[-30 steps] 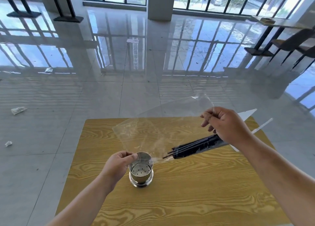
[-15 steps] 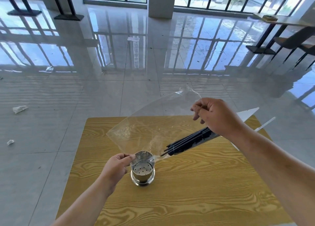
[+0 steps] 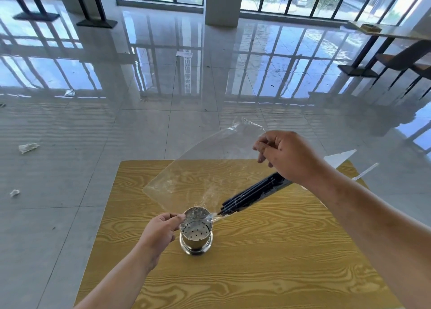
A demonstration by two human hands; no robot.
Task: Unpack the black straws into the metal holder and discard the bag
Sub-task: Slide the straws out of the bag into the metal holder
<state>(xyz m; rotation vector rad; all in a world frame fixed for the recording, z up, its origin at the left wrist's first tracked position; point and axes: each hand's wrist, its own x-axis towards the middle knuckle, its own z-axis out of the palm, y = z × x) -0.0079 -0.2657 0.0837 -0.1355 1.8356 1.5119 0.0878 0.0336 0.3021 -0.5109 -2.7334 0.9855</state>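
Note:
A clear plastic bag (image 3: 200,168) hangs tilted above the wooden table (image 3: 268,273). My right hand (image 3: 289,157) grips its raised upper end. Inside it a bundle of black straws (image 3: 251,195) slants down, tips near the bag's lower mouth. My left hand (image 3: 161,227) pinches that lower mouth beside the rim of the metal holder (image 3: 196,236), which stands upright on the table. The holder's perforated bottom shows and no straws are in it.
White paper pieces (image 3: 342,156) lie at the table's far right corner. Crumpled scraps (image 3: 28,147) litter the glossy tiled floor at left. A dark chair (image 3: 405,59) and another table stand at the far right.
My right hand has lifted the bag's upper end higher and moved left, tilting the straws more steeply toward the holder. My left hand stayed at the holder's rim.

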